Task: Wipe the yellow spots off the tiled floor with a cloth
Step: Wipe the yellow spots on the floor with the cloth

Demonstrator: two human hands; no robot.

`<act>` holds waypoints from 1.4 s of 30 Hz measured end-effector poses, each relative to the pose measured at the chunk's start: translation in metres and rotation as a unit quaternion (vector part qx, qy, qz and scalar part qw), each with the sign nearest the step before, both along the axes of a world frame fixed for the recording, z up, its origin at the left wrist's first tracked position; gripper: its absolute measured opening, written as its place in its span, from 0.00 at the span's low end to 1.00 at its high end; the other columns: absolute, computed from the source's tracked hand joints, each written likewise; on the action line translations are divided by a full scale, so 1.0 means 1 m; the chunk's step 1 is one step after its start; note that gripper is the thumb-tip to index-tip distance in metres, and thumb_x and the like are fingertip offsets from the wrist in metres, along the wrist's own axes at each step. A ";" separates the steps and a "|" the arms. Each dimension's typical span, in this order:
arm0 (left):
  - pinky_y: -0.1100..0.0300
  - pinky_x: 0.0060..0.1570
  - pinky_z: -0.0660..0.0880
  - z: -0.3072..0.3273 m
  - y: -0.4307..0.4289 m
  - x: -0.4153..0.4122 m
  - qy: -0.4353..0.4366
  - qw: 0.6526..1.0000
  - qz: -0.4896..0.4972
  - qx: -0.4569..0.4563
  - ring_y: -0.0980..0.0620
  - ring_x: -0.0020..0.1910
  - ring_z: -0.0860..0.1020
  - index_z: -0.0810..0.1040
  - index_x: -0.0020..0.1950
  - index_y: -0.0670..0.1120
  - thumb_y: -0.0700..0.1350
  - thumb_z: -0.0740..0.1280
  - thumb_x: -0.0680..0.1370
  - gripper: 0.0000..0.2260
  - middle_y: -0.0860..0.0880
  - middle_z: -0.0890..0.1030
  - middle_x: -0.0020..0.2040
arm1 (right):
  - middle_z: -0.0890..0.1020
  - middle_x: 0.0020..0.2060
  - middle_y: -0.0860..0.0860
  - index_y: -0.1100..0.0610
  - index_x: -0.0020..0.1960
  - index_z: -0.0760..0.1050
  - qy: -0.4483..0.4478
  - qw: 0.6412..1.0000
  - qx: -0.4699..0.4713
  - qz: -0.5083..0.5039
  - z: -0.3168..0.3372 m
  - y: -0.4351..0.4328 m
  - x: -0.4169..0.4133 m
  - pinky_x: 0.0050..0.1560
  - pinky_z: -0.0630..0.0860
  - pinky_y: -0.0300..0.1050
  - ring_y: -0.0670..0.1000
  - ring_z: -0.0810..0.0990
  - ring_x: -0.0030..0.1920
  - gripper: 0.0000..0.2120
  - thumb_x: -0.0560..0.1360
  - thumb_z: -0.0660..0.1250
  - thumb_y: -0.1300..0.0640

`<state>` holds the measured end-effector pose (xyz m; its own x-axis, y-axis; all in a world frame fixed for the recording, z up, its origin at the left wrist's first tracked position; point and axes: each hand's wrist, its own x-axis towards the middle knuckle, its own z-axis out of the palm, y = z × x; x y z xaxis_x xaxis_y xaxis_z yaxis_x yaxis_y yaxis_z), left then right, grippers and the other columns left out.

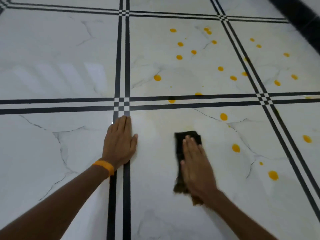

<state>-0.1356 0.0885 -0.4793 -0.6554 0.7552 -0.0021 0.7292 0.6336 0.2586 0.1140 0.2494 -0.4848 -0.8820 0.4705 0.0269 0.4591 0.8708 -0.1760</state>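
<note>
The right hand [195,163] pressed the dark cloth [179,148] flat on the floor [52,144], fingers straight and together; the left hand [119,142] braced flat likewise. Many yellow spots [235,148] lay near the cloth, toward the floor's right edge: firm overlapping strokes would likely suit.

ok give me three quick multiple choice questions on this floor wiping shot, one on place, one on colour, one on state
1. The left hand lies
A. on a bucket
B. flat across the black tile lines
C. raised in the air

2. The wristband is
A. green
B. blue
C. orange

3. The right hand
A. presses the dark cloth with straight fingers
B. bunches it in a fist
C. is off it

Answers:
1 B, the palm is down over the double line.
2 C, an orange band sits at the left wrist.
3 A, the fingers lie flat on the cloth.
</note>
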 end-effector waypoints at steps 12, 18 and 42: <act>0.42 0.79 0.48 -0.013 0.047 -0.013 0.031 0.999 -0.030 -0.004 0.47 0.81 0.47 0.48 0.81 0.41 0.53 0.46 0.83 0.29 0.43 0.50 0.82 | 0.56 0.81 0.54 0.60 0.81 0.54 0.004 1.000 0.007 -0.018 0.009 0.040 0.007 0.80 0.52 0.52 0.54 0.55 0.81 0.30 0.82 0.49 0.49; 0.43 0.79 0.47 -0.015 0.047 -0.014 0.027 0.999 -0.034 0.005 0.48 0.81 0.46 0.47 0.81 0.41 0.54 0.46 0.83 0.29 0.44 0.49 0.82 | 0.58 0.79 0.63 0.67 0.80 0.55 0.019 0.981 0.015 -0.193 0.009 0.066 -0.129 0.79 0.56 0.59 0.61 0.58 0.80 0.33 0.81 0.44 0.49; 0.44 0.79 0.46 -0.017 0.047 -0.014 0.031 0.999 -0.036 0.011 0.49 0.81 0.46 0.47 0.82 0.42 0.54 0.45 0.82 0.30 0.44 0.50 0.82 | 0.59 0.79 0.65 0.68 0.79 0.54 0.007 0.954 -0.002 -0.299 0.015 0.162 -0.024 0.78 0.56 0.61 0.63 0.58 0.79 0.36 0.80 0.40 0.46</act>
